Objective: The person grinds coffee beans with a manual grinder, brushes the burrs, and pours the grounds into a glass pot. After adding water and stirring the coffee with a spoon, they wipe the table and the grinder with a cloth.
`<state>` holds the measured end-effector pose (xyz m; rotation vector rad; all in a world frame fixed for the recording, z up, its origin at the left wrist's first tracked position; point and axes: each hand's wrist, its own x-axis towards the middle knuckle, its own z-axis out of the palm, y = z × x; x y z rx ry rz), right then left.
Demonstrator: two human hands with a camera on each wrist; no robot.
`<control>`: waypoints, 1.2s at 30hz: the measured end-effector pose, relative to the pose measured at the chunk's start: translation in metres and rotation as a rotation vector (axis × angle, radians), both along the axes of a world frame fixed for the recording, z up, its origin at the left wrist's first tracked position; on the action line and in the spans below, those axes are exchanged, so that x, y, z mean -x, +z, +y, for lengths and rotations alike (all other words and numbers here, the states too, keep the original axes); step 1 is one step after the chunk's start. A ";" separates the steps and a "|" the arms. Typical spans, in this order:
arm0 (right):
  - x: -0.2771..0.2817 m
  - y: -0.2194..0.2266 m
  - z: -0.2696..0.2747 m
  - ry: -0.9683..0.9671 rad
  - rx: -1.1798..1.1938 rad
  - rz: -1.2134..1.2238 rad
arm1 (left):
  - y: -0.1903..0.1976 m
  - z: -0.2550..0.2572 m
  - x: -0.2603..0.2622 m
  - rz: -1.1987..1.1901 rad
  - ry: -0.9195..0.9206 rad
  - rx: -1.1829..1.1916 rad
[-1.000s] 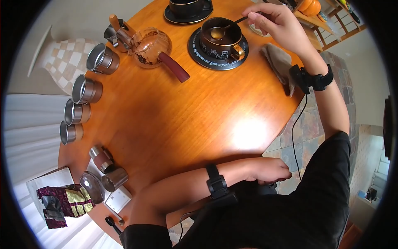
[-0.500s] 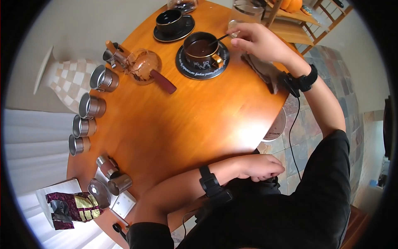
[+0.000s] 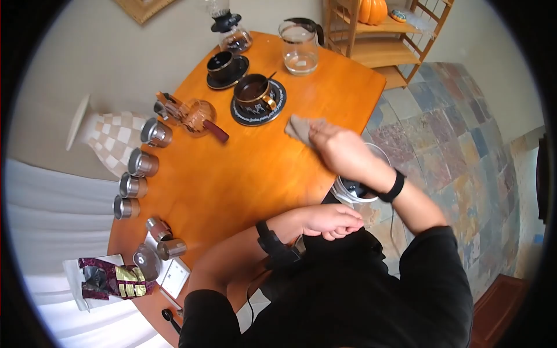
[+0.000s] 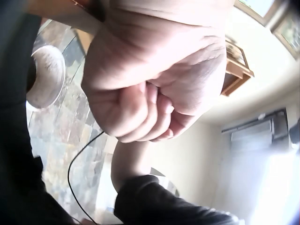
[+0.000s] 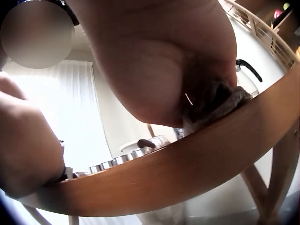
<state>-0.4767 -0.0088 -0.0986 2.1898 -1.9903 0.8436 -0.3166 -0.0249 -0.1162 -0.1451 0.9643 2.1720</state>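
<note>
At the table's right edge the right hand (image 3: 342, 148) grips a grey-brown cloth (image 3: 299, 129). In the right wrist view, the cloth (image 5: 220, 105) is bunched under the curled fingers of the right hand (image 5: 164, 65), against the tabletop. Held in front of the body, the left hand (image 3: 332, 221) has its fingers folded in; the left wrist view shows that hand (image 4: 154, 84) with fingertips against the palm and nothing visible in it. Beyond the cloth, a black cup (image 3: 253, 96) of dark liquid stands on a lettered saucer (image 3: 255, 120), a spoon handle leaning out.
Farther back are a second black cup (image 3: 220, 65), a glass jug (image 3: 300, 55) and a glass vessel (image 3: 237, 42). A red-handled pot (image 3: 200, 116) and several metal cups (image 3: 143, 162) line the left side. A white bin (image 3: 374, 197) stands below the table's right edge.
The right hand has let go of the spoon, left in the cup, and has come nearer the body to grip the cloth. The head view has shifted, showing more of the table's far end.
</note>
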 end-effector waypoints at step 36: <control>-0.002 -0.003 0.046 0.019 0.016 -0.695 | 0.058 -0.106 -0.118 -0.134 1.487 -0.040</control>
